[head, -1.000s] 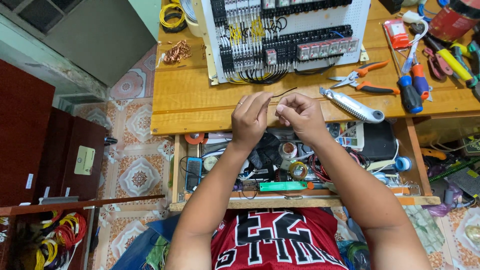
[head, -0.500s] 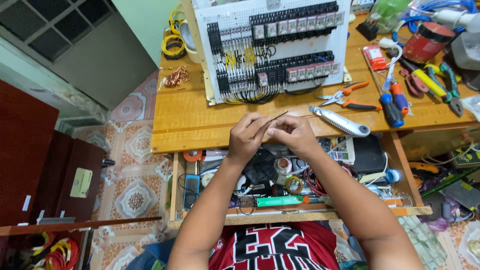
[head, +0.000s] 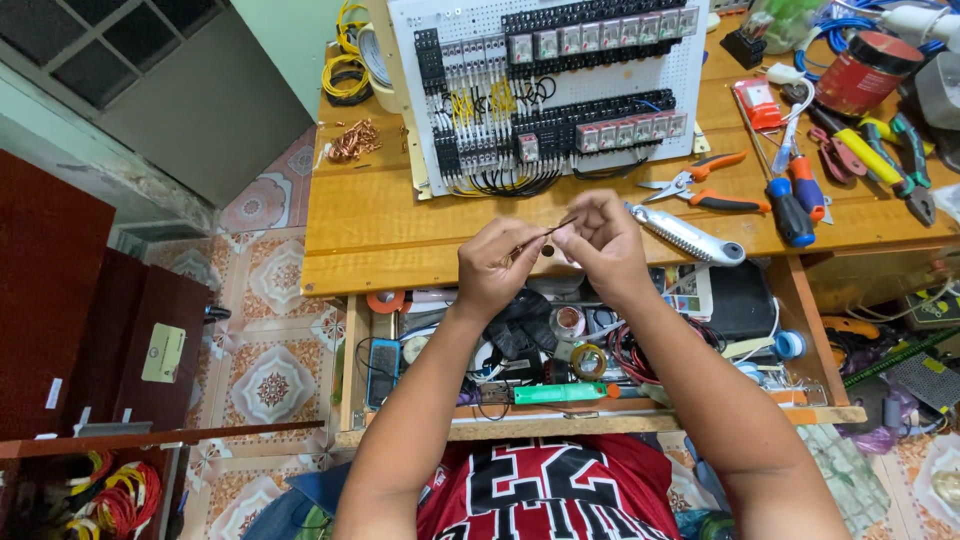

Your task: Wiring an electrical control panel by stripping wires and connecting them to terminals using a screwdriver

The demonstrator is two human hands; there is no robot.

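While both hands meet above the front edge of the wooden surface [head: 400, 235], the left hand [head: 505, 262] and right hand [head: 598, 238] each pinch an end of a thin wire [head: 545, 233] between curled fingertips. Just right of them lies a silver utility knife [head: 688, 235], with orange-handled pliers [head: 700, 182] beyond. A white wiring panel [head: 550, 85] stands behind, and an open drawer [head: 560, 350] of clutter sits beneath the forearms.

Two hands: left [head: 505, 262], right [head: 600, 240], pinching one thin wire [head: 545, 232]. One white wiring panel [head: 550, 85], one silver utility knife [head: 686, 235], one orange-handled snips [head: 700, 185], two screwdrivers [head: 790, 205], one red can [head: 866, 72].
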